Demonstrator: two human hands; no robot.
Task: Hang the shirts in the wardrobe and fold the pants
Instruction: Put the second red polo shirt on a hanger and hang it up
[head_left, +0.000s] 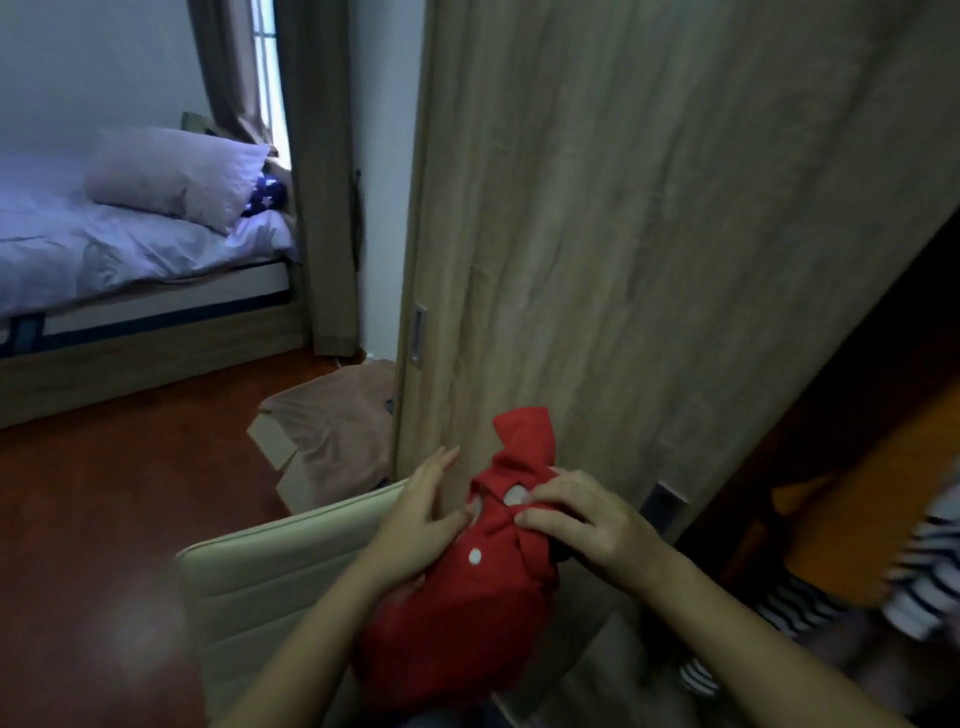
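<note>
Mostly the view is taken up by the wardrobe door (649, 208), a pale wood sliding panel running from 12 o'clock down towards 5. The wardrobe interior (831, 415) is dark beyond it at 3 to 4 o'clock, and a striped garment (924, 577) shows there, blurred. At 9 to 10 o'clock lies the bed (104, 249) with a pillow (171, 174). A cream chair back (270, 582) stands at 7 o'clock, with a cardboard box (322, 431) on the floor just beyond it.

The red shirt (467, 613) hangs bunched at 6 o'clock, in front of the door's lower part, with its collar uppermost and white buttons (475, 557) on the placket. The right hand (576, 525) has its fingers curled over the collar, gripping it. The left hand (423, 514) lies relaxed with its fingers nearly straight along the shirt's 9 o'clock side, thumb laid on the placket. A pale spot sits in the neck opening; I cannot tell whether it is a button or part of a hanger.

The step looks like readying the neck for hanging. It would go best with the collar pinched firmly while the other hand spreads the placket, so the shoulders seat evenly and the fabric does not twist
</note>
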